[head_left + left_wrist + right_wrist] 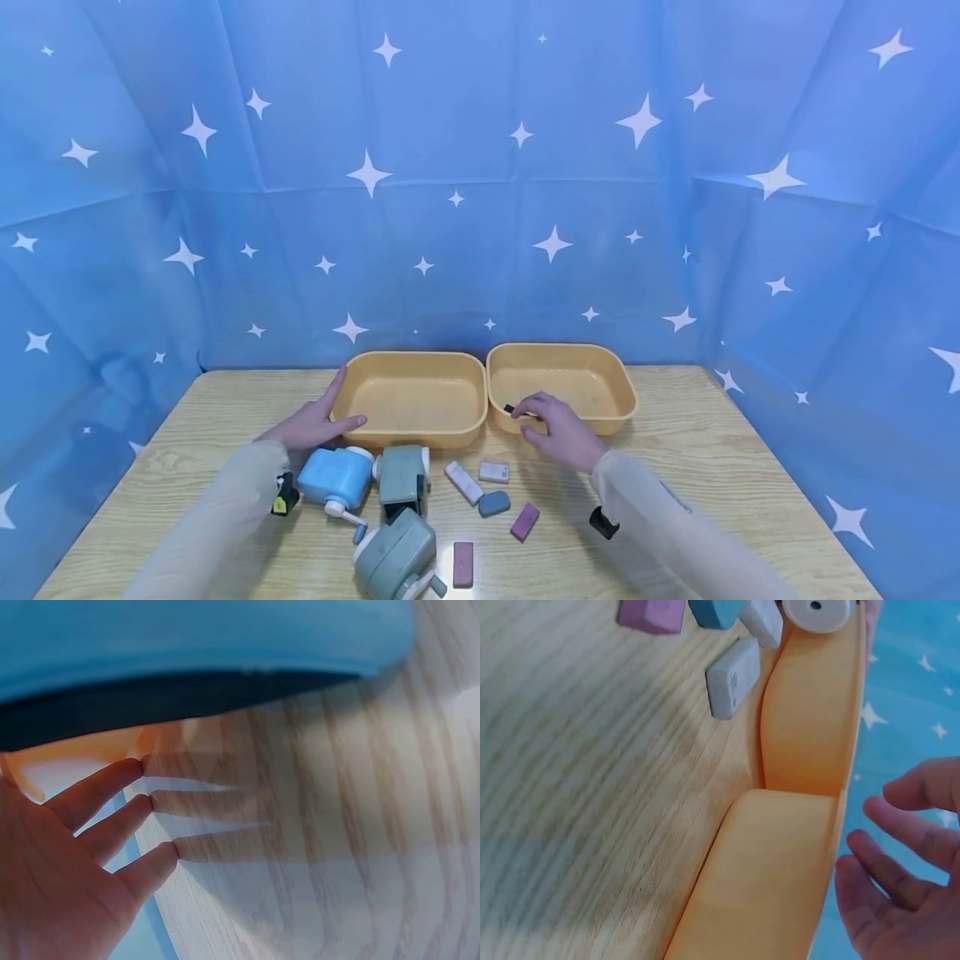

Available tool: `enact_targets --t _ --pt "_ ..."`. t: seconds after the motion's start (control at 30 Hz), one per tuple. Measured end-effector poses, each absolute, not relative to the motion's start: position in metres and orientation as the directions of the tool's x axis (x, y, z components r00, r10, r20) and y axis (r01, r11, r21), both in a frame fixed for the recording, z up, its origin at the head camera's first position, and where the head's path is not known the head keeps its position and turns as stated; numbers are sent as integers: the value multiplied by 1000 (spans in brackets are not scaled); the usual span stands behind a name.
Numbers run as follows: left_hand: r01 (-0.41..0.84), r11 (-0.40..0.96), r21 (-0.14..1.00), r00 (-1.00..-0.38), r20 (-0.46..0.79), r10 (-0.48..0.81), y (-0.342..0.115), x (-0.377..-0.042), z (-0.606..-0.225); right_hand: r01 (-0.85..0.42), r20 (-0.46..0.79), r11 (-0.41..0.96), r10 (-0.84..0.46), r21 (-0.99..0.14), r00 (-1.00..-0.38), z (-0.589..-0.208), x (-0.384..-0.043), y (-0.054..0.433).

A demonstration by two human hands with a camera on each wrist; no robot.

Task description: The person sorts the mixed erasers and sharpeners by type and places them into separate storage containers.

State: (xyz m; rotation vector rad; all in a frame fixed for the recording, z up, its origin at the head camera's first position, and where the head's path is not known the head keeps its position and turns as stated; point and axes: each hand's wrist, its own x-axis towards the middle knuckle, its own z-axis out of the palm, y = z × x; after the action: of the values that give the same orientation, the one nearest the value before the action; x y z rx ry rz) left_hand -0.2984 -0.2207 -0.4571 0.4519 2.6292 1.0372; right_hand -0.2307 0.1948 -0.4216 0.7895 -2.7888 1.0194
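Observation:
My left hand point(309, 423) spreads its straight fingers along the left side of the left tan tray point(420, 439), the thumb reaching over the front corner. In the left wrist view, those fingers point(120, 832) look extended above the wood. Over the front rim of the right tan tray point(621, 414) hovers my right hand point(564, 435), fingers loosely bent. A small dark thing point(509, 409) shows by its fingertips; its kind is unclear. The right wrist view shows nothing between these fingers point(892, 877). Nearest my left wrist stands a blue hand-crank pencil sharpener point(335, 475).
Two grey-green crank sharpeners, one behind point(402, 475) and one in front point(397, 554), stand beside the blue one. Loose erasers lie before the trays: white point(463, 482), another white point(493, 472), blue point(494, 503), purple point(525, 522) and another purple point(463, 565). A starry blue curtain point(450, 225) surrounds the table.

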Motion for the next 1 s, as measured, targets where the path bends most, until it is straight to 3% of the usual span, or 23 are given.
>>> enact_targets --t 0.5,1.0 --pt "182 703 688 -914 -144 378 -221 -296 -456 -558 242 576 -534 -597 -810 -432 -207 191" --pt "158 703 693 -915 -164 368 -221 -299 -456 -498 41 506 -671 -704 -740 -453 -190 185"
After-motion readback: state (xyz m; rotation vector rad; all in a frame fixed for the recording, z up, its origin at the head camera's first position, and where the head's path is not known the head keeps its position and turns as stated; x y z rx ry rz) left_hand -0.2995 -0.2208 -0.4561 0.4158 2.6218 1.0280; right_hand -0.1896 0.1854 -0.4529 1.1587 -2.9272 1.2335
